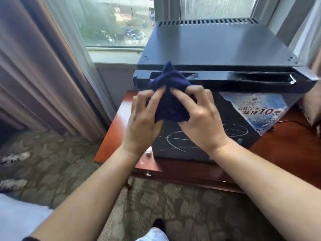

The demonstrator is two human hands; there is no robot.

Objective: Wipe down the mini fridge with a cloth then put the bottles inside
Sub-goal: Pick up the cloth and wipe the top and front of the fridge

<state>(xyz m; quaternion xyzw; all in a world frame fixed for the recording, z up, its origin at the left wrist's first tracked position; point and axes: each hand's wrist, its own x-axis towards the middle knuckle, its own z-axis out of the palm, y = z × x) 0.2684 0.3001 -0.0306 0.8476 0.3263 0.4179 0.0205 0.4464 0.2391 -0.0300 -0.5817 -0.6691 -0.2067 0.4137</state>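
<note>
Both hands up front, left hand point(141, 119) and right hand point(201, 117) pinching a bunched dark blue cloth point(169, 100) between fingertips. Just past them, mini fridge point(217, 49) sitting shut on the reddish tabletop point(291, 150), sticker point(258, 110) right of the right hand. Window point(112, 21) and curtain point(43, 66) further back, off to the left.

Head cam, looks fwd/down, close over mini fridge point(217, 49) by window point(118, 23).
</note>
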